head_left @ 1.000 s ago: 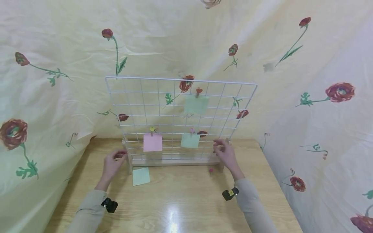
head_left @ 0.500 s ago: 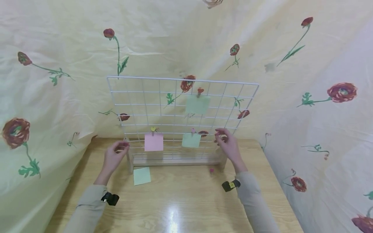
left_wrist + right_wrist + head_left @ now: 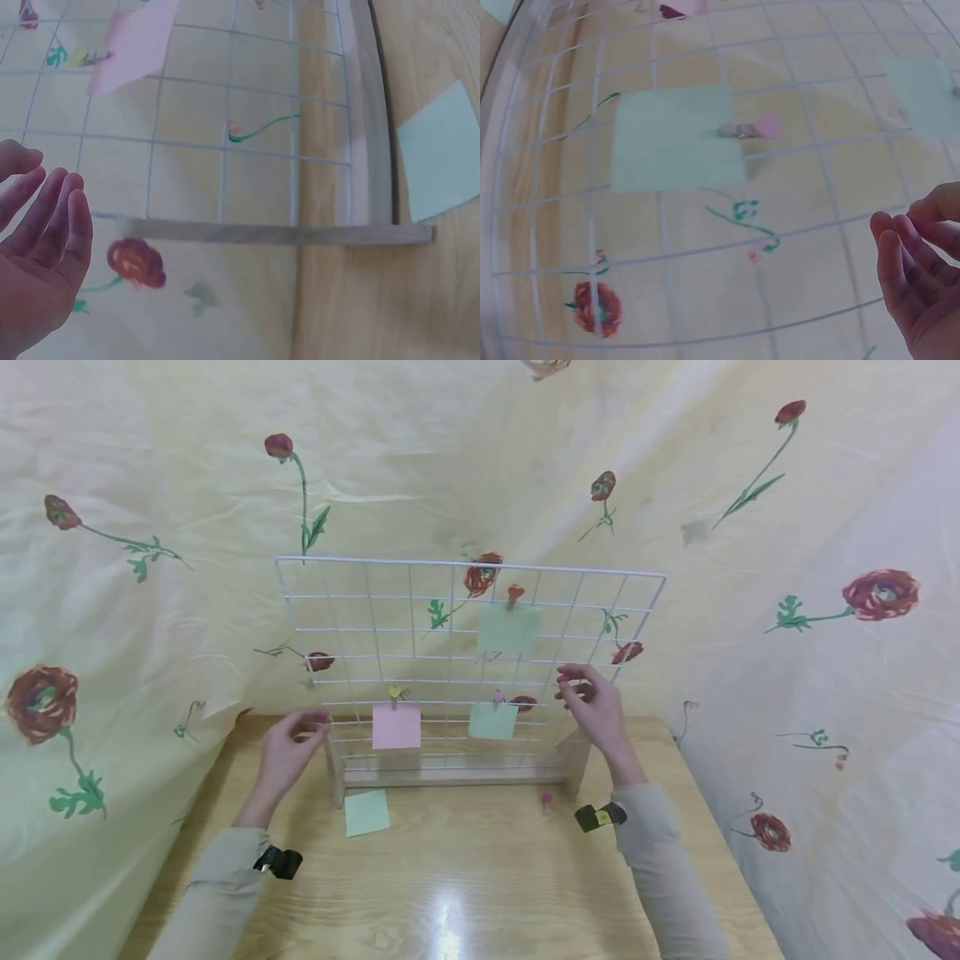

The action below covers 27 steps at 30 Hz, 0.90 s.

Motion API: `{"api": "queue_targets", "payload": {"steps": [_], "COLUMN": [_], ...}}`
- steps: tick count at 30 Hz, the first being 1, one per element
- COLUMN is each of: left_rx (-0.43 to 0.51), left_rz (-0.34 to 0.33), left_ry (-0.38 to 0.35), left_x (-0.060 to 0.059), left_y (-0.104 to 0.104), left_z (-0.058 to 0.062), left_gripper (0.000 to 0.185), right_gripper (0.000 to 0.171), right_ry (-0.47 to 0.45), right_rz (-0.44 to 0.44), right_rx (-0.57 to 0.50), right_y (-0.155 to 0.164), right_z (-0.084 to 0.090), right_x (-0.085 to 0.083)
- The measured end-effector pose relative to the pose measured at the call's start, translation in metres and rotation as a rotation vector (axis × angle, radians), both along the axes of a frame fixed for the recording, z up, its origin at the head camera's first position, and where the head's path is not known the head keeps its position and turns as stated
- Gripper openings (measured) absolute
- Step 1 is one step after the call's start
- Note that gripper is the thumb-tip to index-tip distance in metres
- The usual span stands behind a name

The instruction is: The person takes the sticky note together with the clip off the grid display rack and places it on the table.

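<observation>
A white wire grid (image 3: 420, 562) stands in a wooden base (image 3: 457, 777). My left hand (image 3: 292, 745) is at its left edge, fingers loosely bent and holding nothing. At the right side my right hand (image 3: 600, 710) is raised higher; its thumb and fingers come close together with nothing visible between them. Clothespins hold a pink paper note (image 3: 397, 727), a pale green note (image 3: 492, 721) and a higher pale green note (image 3: 509, 628) on the wires. The lower green note's clothespin (image 3: 750, 129) has a pink top.
Another pale green note (image 3: 367, 812) lies on the wooden table (image 3: 450, 868) in front of the base's left end. A small clothespin (image 3: 546, 799) with a pink top lies near the right end. Flowered cloth (image 3: 187, 635) hangs behind and at both sides.
Both hands have risen along the sides of the grid, the right one further. The notes and the loose clothespin stay where they were.
</observation>
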State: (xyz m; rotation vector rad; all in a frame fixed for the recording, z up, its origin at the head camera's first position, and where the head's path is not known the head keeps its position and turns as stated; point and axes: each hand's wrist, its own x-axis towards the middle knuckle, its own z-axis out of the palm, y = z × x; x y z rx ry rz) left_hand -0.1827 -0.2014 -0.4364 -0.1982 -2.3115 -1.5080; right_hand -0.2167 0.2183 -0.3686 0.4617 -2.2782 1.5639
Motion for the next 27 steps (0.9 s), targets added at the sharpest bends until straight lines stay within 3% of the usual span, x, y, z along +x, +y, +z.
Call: {"api": "queue_targets", "payload": {"steps": [3, 9, 11, 19, 25, 27], "left_rx": [-0.017, 0.028, 0.058, 0.123, 0.125, 0.121], "left_rz": [-0.022, -0.069, -0.083, -0.157, -0.168, -0.178], "left_ry": [0.014, 0.009, 0.011, 0.084, 0.093, 0.104], "left_x": [-0.003, -0.027, -0.034, -0.05, -0.054, -0.05], "left_y": [0.008, 0.02, 0.026, 0.055, 0.069, 0.075], "left_z": [0.01, 0.005, 0.008, 0.034, 0.049, 0.059], "left_gripper": [0.022, 0.024, 0.025, 0.023, 0.024, 0.023], "right_gripper": [0.023, 0.022, 0.022, 0.021, 0.021, 0.022], "right_ry": [0.02, 0.058, 0.077, 0.166, 0.194, 0.207], "right_rz": [-0.008, -0.036, -0.042, -0.081, -0.076, -0.073], "right_rx": [0.012, -0.002, -0.018, -0.007, -0.004, 0.004], "right_y": [-0.003, -0.008, -0.01, -0.017, -0.02, -0.021], "right_z": [0.01, 0.026, 0.03, 0.049, 0.063, 0.067], "right_x": [0.001, 0.0, -0.001, -0.003, -0.003, -0.003]}}
